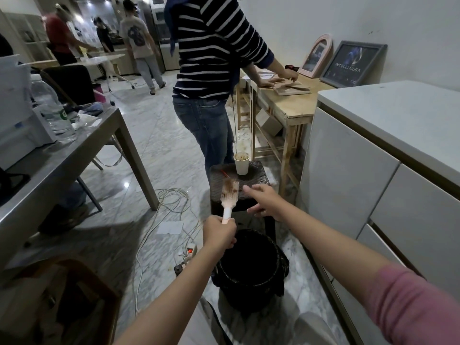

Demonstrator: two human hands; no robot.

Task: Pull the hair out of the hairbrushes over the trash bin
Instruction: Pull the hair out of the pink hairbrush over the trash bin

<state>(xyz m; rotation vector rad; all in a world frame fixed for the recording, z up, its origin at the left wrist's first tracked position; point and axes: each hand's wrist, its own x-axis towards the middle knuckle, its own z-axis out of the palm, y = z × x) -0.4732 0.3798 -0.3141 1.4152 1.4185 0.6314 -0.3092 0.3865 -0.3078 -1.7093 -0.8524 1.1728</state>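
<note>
Roughly, the black trash bin (250,267) sat on the floor below both forearms, a dark stool (239,181) just behind it carrying a paper cup (242,163). Left hand (219,232) was clamped round the pale pink handle of the hairbrush (229,195), held above the bin's far rim. Right hand (265,200) was spread, fingers apart, just beside the brush head, holding nothing. Brush stood near upright, long axis running handle-down, head-up, bristles matted with brown hair. Likely light, stiff plastic; the hair soft and tangled, best pinched near the bristle roots and peeled off.
</note>
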